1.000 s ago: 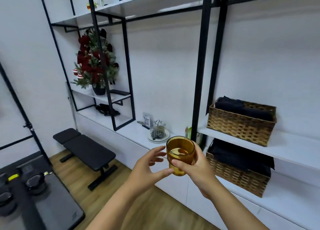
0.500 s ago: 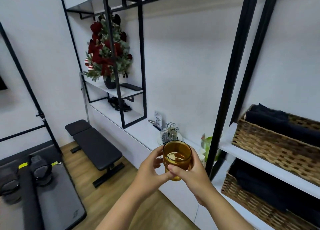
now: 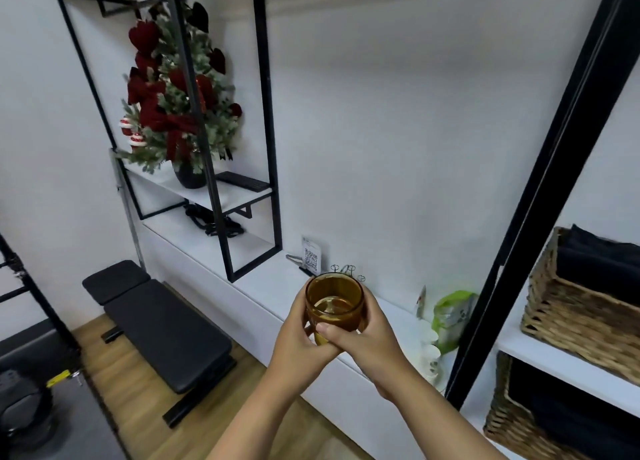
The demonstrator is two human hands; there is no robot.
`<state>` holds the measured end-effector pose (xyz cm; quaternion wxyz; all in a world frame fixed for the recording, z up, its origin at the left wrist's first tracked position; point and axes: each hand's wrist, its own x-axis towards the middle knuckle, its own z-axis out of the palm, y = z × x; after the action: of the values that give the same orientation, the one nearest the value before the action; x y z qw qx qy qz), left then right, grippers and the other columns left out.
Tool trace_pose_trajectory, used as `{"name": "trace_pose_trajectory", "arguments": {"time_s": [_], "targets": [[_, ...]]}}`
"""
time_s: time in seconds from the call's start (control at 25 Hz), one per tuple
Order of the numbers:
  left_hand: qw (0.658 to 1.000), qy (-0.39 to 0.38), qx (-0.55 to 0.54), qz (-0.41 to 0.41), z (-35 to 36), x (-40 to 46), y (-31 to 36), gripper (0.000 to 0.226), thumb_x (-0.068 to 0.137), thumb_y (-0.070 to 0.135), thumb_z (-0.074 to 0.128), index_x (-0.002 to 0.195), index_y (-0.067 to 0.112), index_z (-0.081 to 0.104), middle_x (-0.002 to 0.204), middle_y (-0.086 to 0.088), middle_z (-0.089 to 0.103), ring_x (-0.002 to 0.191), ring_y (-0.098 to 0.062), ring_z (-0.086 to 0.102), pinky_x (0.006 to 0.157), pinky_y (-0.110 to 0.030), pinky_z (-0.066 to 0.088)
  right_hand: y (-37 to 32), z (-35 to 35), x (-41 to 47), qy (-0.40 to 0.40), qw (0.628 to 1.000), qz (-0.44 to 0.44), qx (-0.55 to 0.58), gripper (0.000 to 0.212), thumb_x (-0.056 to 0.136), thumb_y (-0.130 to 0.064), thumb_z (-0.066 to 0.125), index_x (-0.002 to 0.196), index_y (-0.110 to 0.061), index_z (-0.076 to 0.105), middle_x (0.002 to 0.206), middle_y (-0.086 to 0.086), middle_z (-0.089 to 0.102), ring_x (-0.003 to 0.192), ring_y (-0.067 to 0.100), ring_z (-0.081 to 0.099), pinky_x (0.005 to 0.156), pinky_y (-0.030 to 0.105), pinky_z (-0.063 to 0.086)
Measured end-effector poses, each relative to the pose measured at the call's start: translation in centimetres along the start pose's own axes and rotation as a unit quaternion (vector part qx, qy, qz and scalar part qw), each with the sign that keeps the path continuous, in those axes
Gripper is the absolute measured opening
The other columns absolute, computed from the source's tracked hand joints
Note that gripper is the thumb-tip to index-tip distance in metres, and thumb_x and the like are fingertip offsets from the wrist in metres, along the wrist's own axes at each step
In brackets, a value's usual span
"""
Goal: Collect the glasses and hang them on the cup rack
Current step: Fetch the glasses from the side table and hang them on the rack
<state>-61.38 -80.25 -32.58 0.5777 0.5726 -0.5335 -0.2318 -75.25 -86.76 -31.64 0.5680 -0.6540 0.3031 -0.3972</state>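
amber glass (image 3: 334, 304) held upright, mouth up, in front of the white counter (image 3: 273, 283); left hand (image 3: 298, 335) and right hand (image 3: 363, 333) curl their fingers round its lower wall, thumbs overlapping. wire cup rack (image 3: 347, 270) just behind. probably rigid, smooth, breakable: best gripped round the body, not the rim

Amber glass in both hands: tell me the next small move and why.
Probably carry the amber glass forward and turn it mouth-down. It sits upright between the left hand and right hand, and the wire prongs of the cup rack show just behind its rim on the white counter, so an upturned glass could likely slip over one.
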Motion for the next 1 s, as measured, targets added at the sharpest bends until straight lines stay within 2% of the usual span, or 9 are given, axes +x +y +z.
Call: {"name": "trace_pose_trajectory", "arguments": {"time_s": [0.12, 0.24, 0.4, 0.56, 0.64, 0.76, 0.88, 1.0], "targets": [[1.0, 0.013, 0.003, -0.004, -1.7, 3.4, -2.4, 0.086, 0.07, 0.029, 0.096, 0.143, 0.045, 0.052, 0.133, 0.017, 0.066, 0.122, -0.006, 0.064, 0.094, -0.024, 0.057, 0.4, 1.5, 3.6, -0.004, 1.0, 0.01, -0.004, 0.073, 0.069, -0.032, 0.095, 0.132, -0.049, 0.062, 0.128, -0.015, 0.071, 0.121, 0.006, 0.067, 0.096, 0.032, 0.059], [1.0, 0.02, -0.001, -0.001, -3.6, 7.4, -4.0, 0.083, 0.068, 0.026, 0.096, 0.138, 0.046, 0.055, 0.128, 0.018, 0.069, 0.118, -0.006, 0.066, 0.089, -0.021, 0.058, 0.9, 2.6, 7.9, -0.014, 0.999, 0.028, 0.005, 0.076, 0.071, -0.032, 0.095, 0.138, -0.041, 0.06, 0.13, -0.011, 0.071, 0.123, 0.01, 0.067, 0.099, 0.037, 0.059], [1.0, 0.014, 0.005, 0.006, -5.5, 12.9, -4.5, 0.071, 0.072, 0.024, 0.094, 0.131, 0.044, 0.06, 0.123, 0.018, 0.071, 0.113, -0.005, 0.068, 0.086, -0.016, 0.055, 0.9, 2.8, 14.3, -0.054, 0.997, 0.053, 0.03, 0.07, 0.072, -0.035, 0.093, 0.135, -0.033, 0.062, 0.124, -0.007, 0.076, 0.119, 0.016, 0.07, 0.093, 0.035, 0.061], [0.999, 0.024, 0.022, 0.01, -6.4, 18.7, -4.5, 0.063, 0.074, 0.016, 0.093, 0.122, 0.043, 0.063, 0.115, 0.019, 0.073, 0.106, -0.004, 0.069, 0.083, -0.015, 0.054, 1.0, 2.2, 21.0, -0.077, 0.992, 0.068, 0.072, 0.073, 0.072, -0.042, 0.092, 0.138, -0.027, 0.063, 0.134, 0.005, 0.072, 0.124, 0.028, 0.069, 0.103, 0.055, 0.056], [0.999, 0.028, 0.028, 0.011, -6.5, 21.8, -4.9, 0.061, 0.075, 0.015, 0.093, 0.123, 0.038, 0.064, 0.114, 0.016, 0.074, 0.105, -0.007, 0.07, 0.083, -0.02, 0.057, 1.5, 1.9, 24.4, -0.08, 0.992, 0.064, 0.078, 0.072, 0.072, -0.047, 0.093, 0.136, -0.03, 0.064, 0.134, 0.003, 0.071, 0.124, 0.028, 0.069, 0.102, 0.053, 0.057], [0.999, 0.039, 0.032, 0.013, -6.2, 26.2, -5.6, 0.06, 0.076, 0.015, 0.094, 0.126, 0.031, 0.064, 0.113, 0.014, 0.074, 0.106, -0.01, 0.07, 0.083, -0.022, 0.058, 2.0, 1.1, 28.9, -0.086, 0.991, 0.069, 0.072, 0.085, 0.063, -0.062, 0.094, 0.137, -0.035, 0.062, 0.136, -0.001, 0.07, 0.125, 0.024, 0.068, 0.098, 0.044, 0.059], [0.998, 0.041, 0.035, 0.015, -5.4, 30.2, -6.8, 0.061, 0.075, 0.02, 0.095, 0.126, 0.03, 0.063, 0.114, 0.018, 0.072, 0.107, -0.007, 0.069, 0.084, -0.018, 0.056, 3.3, -0.1, 33.0, -0.086, 0.989, 0.079, 0.096, 0.095, 0.063, -0.066, 0.092, 0.144, -0.031, 0.057, 0.14, 0.002, 0.068, 0.126, 0.024, 0.068, 0.101, 0.047, 0.059], [0.999, 0.049, 0.02, 0.002, -4.6, 33.7, -8.4, 0.066, 0.072, 0.024, 0.097, 0.126, 0.034, 0.061, 0.115, 0.024, 0.071, 0.109, -0.003, 0.068, 0.085, -0.016, 0.054, 5.1, -0.4, 36.0, -0.077, 0.981, 0.099, 0.145, 0.099, 0.07, -0.076, 0.08, 0.15, -0.027, 0.05, 0.143, 0.008, 0.065, 0.128, 0.029, 0.067, 0.106, 0.053, 0.055]]}}
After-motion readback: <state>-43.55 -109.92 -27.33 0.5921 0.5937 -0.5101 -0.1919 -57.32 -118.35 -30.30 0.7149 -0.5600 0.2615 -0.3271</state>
